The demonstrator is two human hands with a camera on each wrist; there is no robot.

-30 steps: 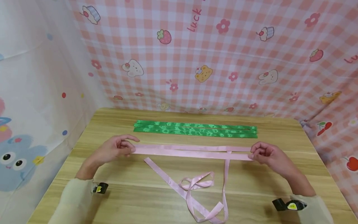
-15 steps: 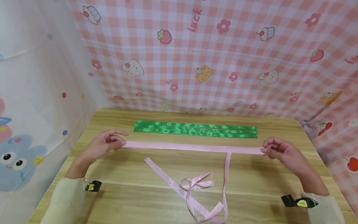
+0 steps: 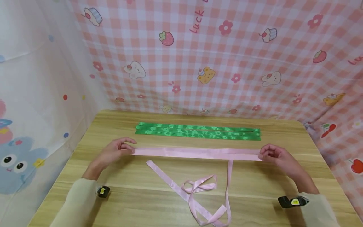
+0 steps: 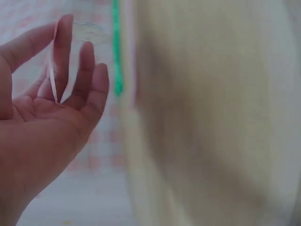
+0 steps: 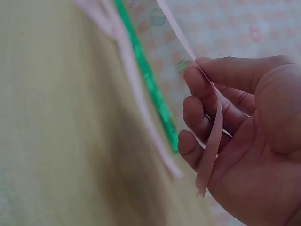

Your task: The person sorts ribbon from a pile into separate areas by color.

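Note:
A length of pink ribbon (image 3: 181,153) stretches nearly straight from side to side, raised over the table. Its left end is pinched between thumb and forefinger of my left hand (image 3: 116,151), the other fingers loosely bent. My right hand (image 3: 279,159) pinches the opposite end; in the right wrist view a short ribbon tail (image 5: 214,146) hangs down past the palm. Below the raised length, more pink ribbon (image 5: 134,89) lies flat on the wood. From there a strand (image 3: 230,176) runs toward me into a loose tangle of pink ribbon (image 3: 195,197).
Behind the pink ribbon lie folded green patterned ribbon strips (image 3: 198,130), side by side. They rest on a wooden table (image 3: 136,201). A pink checked cloth (image 3: 181,63) hangs along the table's back edge, and a white printed cloth (image 3: 42,78) hangs at left.
The hands first spread apart and rose with the ribbon, hiding the strip beneath. Since then both have moved inward and down toward me. The green strips and the tangle stayed put.

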